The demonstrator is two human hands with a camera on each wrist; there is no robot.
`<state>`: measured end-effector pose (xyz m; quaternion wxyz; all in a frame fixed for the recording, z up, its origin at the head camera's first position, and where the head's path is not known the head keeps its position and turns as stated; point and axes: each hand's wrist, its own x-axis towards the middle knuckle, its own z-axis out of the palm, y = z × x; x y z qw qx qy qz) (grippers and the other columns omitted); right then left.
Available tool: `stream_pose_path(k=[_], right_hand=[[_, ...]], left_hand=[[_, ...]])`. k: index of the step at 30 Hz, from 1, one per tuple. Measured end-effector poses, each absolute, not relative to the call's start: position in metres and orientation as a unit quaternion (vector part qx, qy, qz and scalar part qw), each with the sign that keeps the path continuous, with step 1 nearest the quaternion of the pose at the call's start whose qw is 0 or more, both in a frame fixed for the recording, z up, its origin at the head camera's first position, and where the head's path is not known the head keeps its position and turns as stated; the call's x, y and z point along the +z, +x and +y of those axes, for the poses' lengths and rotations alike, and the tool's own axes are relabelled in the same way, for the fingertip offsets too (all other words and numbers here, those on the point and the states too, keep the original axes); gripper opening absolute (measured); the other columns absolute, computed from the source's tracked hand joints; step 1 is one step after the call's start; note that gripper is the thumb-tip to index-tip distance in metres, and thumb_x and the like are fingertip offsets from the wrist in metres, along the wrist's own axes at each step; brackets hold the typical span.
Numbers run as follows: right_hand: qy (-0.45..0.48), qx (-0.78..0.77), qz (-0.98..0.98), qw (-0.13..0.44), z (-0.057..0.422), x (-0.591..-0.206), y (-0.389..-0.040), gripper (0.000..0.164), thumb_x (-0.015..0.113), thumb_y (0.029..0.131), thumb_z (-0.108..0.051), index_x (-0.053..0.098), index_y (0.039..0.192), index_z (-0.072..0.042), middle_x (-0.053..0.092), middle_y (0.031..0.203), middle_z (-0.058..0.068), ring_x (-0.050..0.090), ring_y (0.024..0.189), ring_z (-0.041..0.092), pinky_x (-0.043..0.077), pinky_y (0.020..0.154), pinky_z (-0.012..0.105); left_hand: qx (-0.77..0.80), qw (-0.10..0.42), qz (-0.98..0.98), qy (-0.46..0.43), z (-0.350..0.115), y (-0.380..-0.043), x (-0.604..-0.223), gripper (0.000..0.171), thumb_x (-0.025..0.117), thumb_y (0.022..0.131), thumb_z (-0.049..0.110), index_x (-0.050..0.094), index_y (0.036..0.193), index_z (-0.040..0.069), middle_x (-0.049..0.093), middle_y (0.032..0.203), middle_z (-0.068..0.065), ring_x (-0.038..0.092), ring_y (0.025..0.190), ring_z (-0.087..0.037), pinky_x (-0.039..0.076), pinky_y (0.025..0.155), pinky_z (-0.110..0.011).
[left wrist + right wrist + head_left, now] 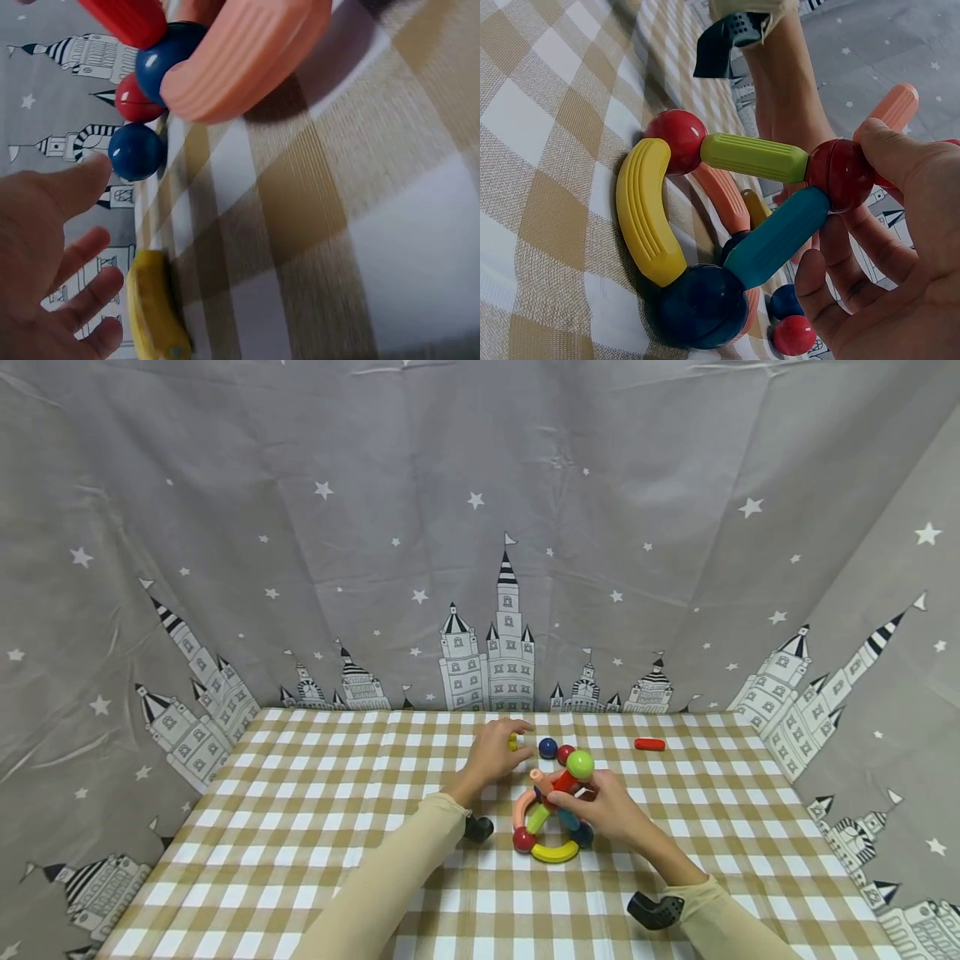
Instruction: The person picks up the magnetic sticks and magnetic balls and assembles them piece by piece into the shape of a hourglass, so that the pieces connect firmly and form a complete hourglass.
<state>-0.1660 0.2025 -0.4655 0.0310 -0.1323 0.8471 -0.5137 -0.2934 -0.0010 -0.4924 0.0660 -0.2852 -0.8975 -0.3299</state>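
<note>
My right hand (pixel 609 810) grips a magnetic ball-and-rod structure near its upper red ball (pixel 840 174). From that ball run a light green rod (pixel 754 156), a teal rod (pixel 778 238) and a short coral rod (pixel 897 106). The base is a ring of curved rods, one yellow (pixel 555 853), with a red ball (pixel 523 839) and a dark blue ball (pixel 703 306) among its joints. A light green ball (pixel 580 765) tops a red rod. Behind the structure, my left hand (pixel 495 752) has its fingers spread beside a loose yellow curved rod (pixel 156 307).
A loose blue ball (pixel 548 748) and red ball (pixel 566 755) sit just behind the structure. Farther right lies a red rod (pixel 649 744). The checked tablecloth (pixel 337 827) reaches a grey castle-print curtain (pixel 360 610) at the back.
</note>
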Motion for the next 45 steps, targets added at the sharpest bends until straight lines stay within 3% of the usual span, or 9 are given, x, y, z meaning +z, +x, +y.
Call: stream_pose_path(k=[7,16,22,34,45], right_hand=[[-0.136,-0.507,0.851,0.024,0.201,-0.467,-0.166,0.027,0.074,0.096,-0.033,0.073,0.113,-0.012,0.073,0.099,-0.001,0.066,0.086,0.021,0.056,0.069,0.030],[-0.141,-0.503,0.853,0.023,0.201,-0.463,-0.164,0.026,0.073,0.097,-0.032,0.072,0.113,-0.011,0.073,0.101,0.000,0.066,0.085,0.020,0.056,0.071,0.029],[-0.140,-0.504,0.852,0.019,0.203,-0.465,-0.163,0.027,0.072,0.098,-0.034,0.072,0.116,-0.014,0.073,0.101,-0.002,0.065,0.082,0.019,0.056,0.067,0.030],[-0.140,-0.508,0.850,0.019,0.215,-0.466,-0.156,0.027,0.071,0.098,-0.030,0.073,0.117,-0.011,0.074,0.102,-0.001,0.067,0.086,0.021,0.056,0.072,0.029],[-0.129,-0.511,0.850,0.001,0.231,-0.466,-0.149,0.027,0.073,0.097,-0.028,0.072,0.116,-0.009,0.075,0.098,0.001,0.066,0.077,0.019,0.056,0.064,0.029]], left_hand=[[-0.305,0.010,-0.894,-0.328,0.013,-0.297,-0.495,0.040,0.082,0.089,0.021,0.073,0.126,0.009,0.073,0.123,-0.007,0.066,0.114,-0.027,0.050,0.099,-0.041],[-0.273,0.015,-0.909,-0.315,0.024,-0.296,-0.498,0.026,0.083,0.089,0.027,0.077,0.113,0.018,0.076,0.108,-0.001,0.065,0.098,-0.021,0.050,0.085,-0.036],[-0.256,0.012,-0.921,-0.292,0.029,-0.296,-0.498,0.028,0.084,0.088,0.033,0.076,0.112,0.020,0.076,0.105,0.000,0.065,0.094,-0.020,0.051,0.079,-0.034],[-0.238,0.033,-0.931,-0.275,0.033,-0.296,-0.502,0.034,0.085,0.086,0.032,0.078,0.112,0.013,0.075,0.104,-0.002,0.067,0.092,-0.018,0.054,0.078,-0.031],[-0.268,0.019,-0.924,-0.272,0.028,-0.293,-0.504,0.034,0.085,0.085,0.029,0.076,0.113,0.011,0.075,0.106,-0.004,0.067,0.096,-0.021,0.052,0.086,-0.034]])
